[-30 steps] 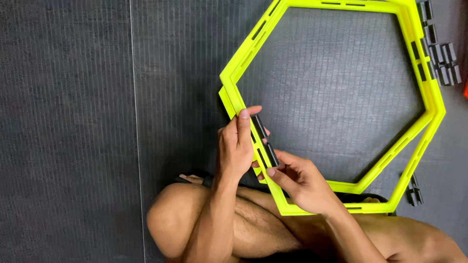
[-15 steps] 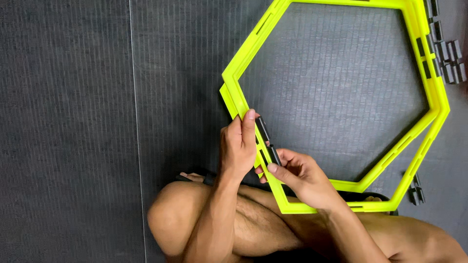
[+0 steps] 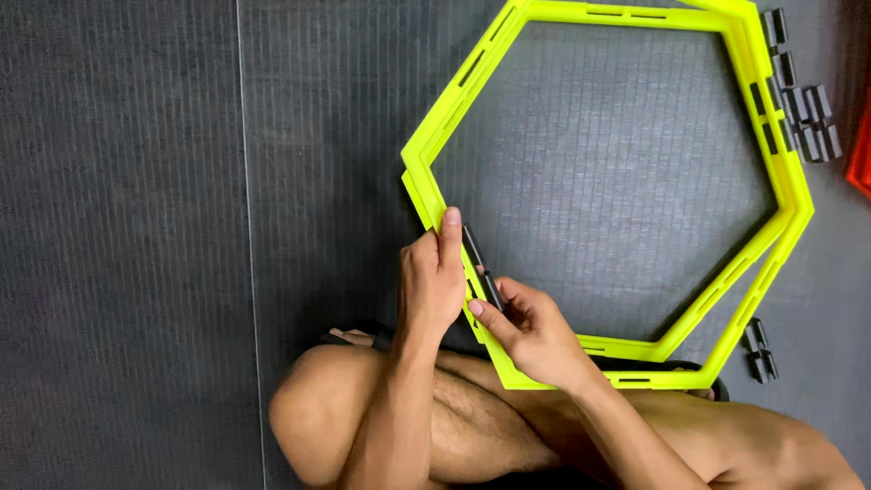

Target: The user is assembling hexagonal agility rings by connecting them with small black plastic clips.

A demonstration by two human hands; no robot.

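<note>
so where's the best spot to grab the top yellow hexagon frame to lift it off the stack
Probably the far-left bar of the yellow hexagon frame, taken from outside with fingers curling over into the open middle. That bar is bare, while the left hand and right hand crowd the near-left bar around the dark clip, and the frame lies flat on the mat.

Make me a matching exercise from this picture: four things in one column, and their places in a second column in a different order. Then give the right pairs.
Things:
1. yellow hexagon frames
2. dark clip
3. red object
4. pile of dark clips

Places:
A. cut off at the right edge of the view
B. flat on the dark mat, stacked
C. loose on the mat beside the frames' upper right side
D. on the frames' lower left side, between the left hand and the right hand

Pairs: 1-B, 2-D, 3-A, 4-C
</note>
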